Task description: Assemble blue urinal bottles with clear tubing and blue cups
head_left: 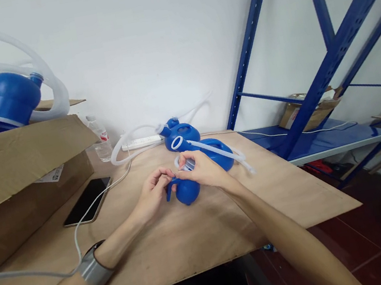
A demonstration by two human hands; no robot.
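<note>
A small blue plastic container [186, 191] lies on the brown board [198, 229] in front of me. My left hand [153, 192] is closed in a pinch at its handle side. My right hand [200, 167] is closed over its white-rimmed mouth, fingers pressed at the rim. Just behind lies a larger blue container [219, 153] with a clear tube [214, 150] across it. Further back stands another blue container [178, 133], with a clear hose [127, 142] looping off to the left.
A black phone [88, 201] with a white cable lies left on the board. Open cardboard boxes [13, 164] with more blue containers [2, 102] and hoses stand at far left. A water bottle [100, 138] and power strip [141, 143] sit by the wall. Blue shelving [317, 90] stands right.
</note>
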